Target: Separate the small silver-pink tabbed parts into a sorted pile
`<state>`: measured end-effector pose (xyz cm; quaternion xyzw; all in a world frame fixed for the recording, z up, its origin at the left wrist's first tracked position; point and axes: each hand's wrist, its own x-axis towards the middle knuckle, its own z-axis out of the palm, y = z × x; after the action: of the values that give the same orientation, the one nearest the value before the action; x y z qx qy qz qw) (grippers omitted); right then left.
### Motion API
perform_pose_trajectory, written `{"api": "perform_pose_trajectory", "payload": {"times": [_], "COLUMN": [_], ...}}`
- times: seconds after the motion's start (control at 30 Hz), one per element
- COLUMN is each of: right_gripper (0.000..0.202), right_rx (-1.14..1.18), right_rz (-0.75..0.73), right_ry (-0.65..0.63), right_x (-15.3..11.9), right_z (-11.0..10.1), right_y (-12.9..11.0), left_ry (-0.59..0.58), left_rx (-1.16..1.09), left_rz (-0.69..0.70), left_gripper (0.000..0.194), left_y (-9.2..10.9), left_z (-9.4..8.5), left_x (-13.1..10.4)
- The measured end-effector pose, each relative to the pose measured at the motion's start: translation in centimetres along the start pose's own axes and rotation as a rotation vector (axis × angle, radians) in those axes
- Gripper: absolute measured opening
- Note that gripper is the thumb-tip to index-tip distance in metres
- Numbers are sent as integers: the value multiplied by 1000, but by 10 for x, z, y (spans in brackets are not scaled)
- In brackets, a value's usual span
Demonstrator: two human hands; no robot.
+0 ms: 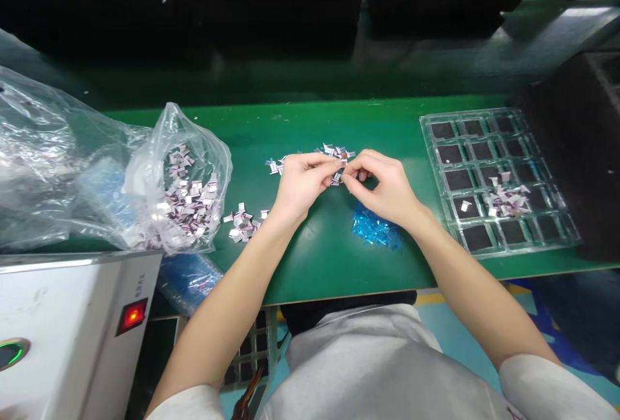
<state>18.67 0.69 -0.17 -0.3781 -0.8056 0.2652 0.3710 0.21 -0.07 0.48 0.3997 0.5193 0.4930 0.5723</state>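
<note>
Over the middle of the green table (310,271), my left hand (303,184) and my right hand (382,184) meet fingertip to fingertip. Both are closed in a pinch. Whatever lies between the fingertips is too small to make out. Just behind them is a pile of small white-and-purple pieces (334,148), partly hidden by my fingers. A few bluish pieces (275,166) lie left of that, beside my left hand. Below my right hand sits a heap of thin blue film strips (375,227). Another small pile of pieces (242,223) rests near my left forearm.
On the left, a clear plastic bag (220,148) holds many more pieces. In front of it stands a white machine (72,342) with a lit red switch (132,316). At right, a clear compartment tray (429,142) carries dark squares and loose pieces. A black box (576,148) stands beyond it.
</note>
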Motion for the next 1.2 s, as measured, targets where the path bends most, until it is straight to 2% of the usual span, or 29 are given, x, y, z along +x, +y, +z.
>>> {"api": "perform_pose_trajectory", "payload": {"times": [0.2,0.37,0.4,0.5,0.57,0.6,0.67,0.8,1.03,1.2], "right_gripper": [13,40,37,6,26,30,27,14,19,27], "right_rx": [19,-129,-159,-69,77,129,160,109,77,165], "right_rz": [139,279,275,233,209,194,153,66,-168,-76], "right_ry": [134,197,197,164,85,47,19,71,67,98], "right_x": [3,4,4,4,4,3,3,2,1,2], "right_z": [-5,-9,-9,-7,-4,-2,1,4,5,-1], "right_y": [2,13,14,13,9,6,3,-2,-6,-8], "left_ry": [25,17,11,-12,-30,-43,-75,-132,-222,-210], "left_rx": [-12,-24,-24,-20,-10,-5,1,-71,-220,-277], "left_rz": [-47,-52,-51,-58,-68,-75,-95,-132,-326,-342], "left_gripper": [14,13,13,14,15,15,15,22,49,44], "left_y": [1,1,1,1,0,0,1,3,3,5], "left_z": [0,0,0,1,1,1,1,1,3,2], "left_x": [0,2,2,1,1,1,0,-1,-1,0]}}
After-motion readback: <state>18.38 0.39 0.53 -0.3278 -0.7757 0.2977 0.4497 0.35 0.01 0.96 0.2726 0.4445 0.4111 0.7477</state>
